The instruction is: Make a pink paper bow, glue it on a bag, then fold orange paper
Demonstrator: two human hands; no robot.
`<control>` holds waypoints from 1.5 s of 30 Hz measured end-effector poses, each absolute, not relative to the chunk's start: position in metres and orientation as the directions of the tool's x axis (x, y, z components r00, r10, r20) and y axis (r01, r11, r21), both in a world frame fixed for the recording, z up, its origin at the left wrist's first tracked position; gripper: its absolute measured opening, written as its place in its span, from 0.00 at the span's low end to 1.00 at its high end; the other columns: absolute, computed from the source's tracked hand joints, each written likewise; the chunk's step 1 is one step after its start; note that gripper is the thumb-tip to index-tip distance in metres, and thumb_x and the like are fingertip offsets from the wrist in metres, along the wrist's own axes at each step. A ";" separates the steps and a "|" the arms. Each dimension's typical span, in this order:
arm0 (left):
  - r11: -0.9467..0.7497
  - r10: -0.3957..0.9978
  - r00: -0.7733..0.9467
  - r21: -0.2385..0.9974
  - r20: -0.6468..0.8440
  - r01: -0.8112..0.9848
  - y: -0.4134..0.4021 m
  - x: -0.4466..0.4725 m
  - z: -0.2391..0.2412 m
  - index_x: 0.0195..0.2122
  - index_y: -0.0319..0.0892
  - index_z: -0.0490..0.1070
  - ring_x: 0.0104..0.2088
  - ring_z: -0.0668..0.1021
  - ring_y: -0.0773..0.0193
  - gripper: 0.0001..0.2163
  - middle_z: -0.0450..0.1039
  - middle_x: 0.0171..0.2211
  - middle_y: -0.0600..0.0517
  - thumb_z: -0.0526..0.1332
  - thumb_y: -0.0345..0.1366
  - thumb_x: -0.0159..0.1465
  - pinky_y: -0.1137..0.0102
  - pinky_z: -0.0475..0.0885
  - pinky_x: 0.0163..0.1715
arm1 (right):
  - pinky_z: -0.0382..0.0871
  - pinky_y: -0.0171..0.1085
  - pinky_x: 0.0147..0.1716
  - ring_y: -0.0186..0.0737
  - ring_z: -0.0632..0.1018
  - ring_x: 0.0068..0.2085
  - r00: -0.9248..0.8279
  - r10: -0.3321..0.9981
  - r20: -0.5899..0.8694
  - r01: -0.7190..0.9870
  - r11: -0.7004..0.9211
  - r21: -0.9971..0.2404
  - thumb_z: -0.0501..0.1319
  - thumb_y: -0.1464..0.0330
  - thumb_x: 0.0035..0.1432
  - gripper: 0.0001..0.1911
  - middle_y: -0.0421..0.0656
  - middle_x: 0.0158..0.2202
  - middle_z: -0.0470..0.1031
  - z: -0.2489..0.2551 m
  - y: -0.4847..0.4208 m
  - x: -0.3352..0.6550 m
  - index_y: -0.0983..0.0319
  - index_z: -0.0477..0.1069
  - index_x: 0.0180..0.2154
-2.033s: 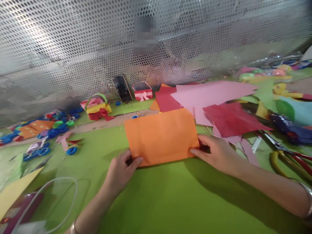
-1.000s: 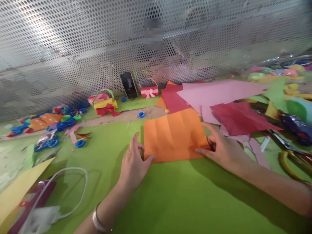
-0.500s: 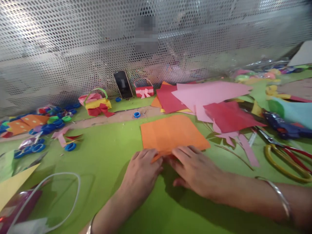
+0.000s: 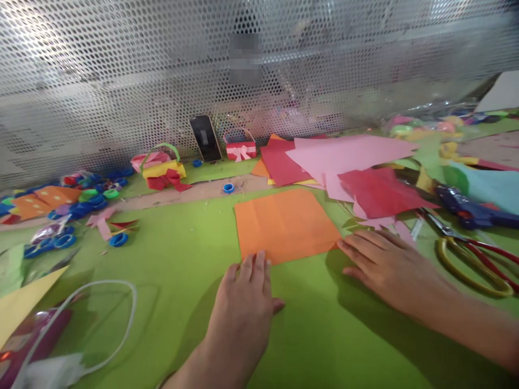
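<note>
An orange sheet of paper [image 4: 284, 224] with faint crease lines lies on the green tabletop [image 4: 170, 259]. Its near edge looks straight and folded over. My left hand [image 4: 245, 308] is open, palm down, with the fingertips resting on the near left part of that edge and the thumb pointing right. At the sheet's near right corner, my right hand [image 4: 377, 259] has its fingers stretched out, the fingertips touching the corner. Neither hand grips the paper; both lie flat against it or the table.
Pink paper [image 4: 348, 154] and red paper [image 4: 383, 192] lie back right. Scissors [image 4: 470, 259] and a blue glue gun [image 4: 470, 208] are at far right. A phone [image 4: 205, 139], a red paper basket [image 4: 240, 151] and a yellow one [image 4: 162, 170] stand behind. A white cable [image 4: 132, 308] loops at left.
My right hand has slid right along the near edge to the sheet's corner. My left hand has uncurled and flattened. The near edge, pinched up before, now lies flat.
</note>
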State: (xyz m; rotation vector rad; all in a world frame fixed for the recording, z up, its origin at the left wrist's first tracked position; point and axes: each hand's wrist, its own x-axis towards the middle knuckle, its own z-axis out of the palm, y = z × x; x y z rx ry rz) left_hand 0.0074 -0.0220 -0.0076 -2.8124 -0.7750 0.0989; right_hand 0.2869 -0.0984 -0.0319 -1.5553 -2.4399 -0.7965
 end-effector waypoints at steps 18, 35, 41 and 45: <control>-0.785 0.611 0.772 -0.013 -0.177 0.619 -0.017 0.015 0.018 0.43 0.37 0.76 0.40 0.79 0.53 0.15 0.77 0.46 0.43 0.70 0.38 0.57 0.60 0.78 0.38 | 0.67 0.50 0.38 0.56 0.73 0.45 -0.359 0.861 0.359 0.918 0.257 0.302 0.44 0.60 0.70 0.24 0.54 0.44 0.74 -0.036 -0.093 0.297 0.65 0.74 0.47; -0.730 0.667 0.737 0.099 -0.108 0.676 -0.005 0.012 0.018 0.36 0.39 0.75 0.35 0.76 0.59 0.06 0.74 0.36 0.49 0.58 0.29 0.65 0.65 0.74 0.33 | 0.68 0.36 0.20 0.38 0.75 0.22 0.247 0.969 0.006 0.654 -0.162 -0.739 0.54 0.52 0.60 0.20 0.44 0.25 0.76 -0.010 -0.044 0.278 0.62 0.73 0.34; -0.497 0.859 0.509 0.332 0.058 0.802 0.006 0.001 0.005 0.51 0.40 0.69 0.48 0.76 0.50 0.16 0.72 0.48 0.44 0.63 0.37 0.63 0.55 0.74 0.46 | 0.74 0.38 0.29 0.38 0.77 0.27 0.285 0.958 0.014 0.409 -0.109 -0.906 0.62 0.55 0.52 0.18 0.45 0.32 0.79 -0.009 -0.038 0.271 0.62 0.72 0.36; -0.226 0.963 0.265 0.654 0.040 0.722 0.022 -0.002 -0.005 0.58 0.39 0.60 0.40 0.79 0.55 0.31 0.74 0.44 0.45 0.68 0.35 0.54 0.55 0.76 0.42 | 0.75 0.42 0.34 0.41 0.79 0.31 0.330 0.943 0.051 0.348 -0.071 -0.935 0.64 0.55 0.52 0.21 0.45 0.33 0.80 -0.011 -0.042 0.269 0.62 0.71 0.43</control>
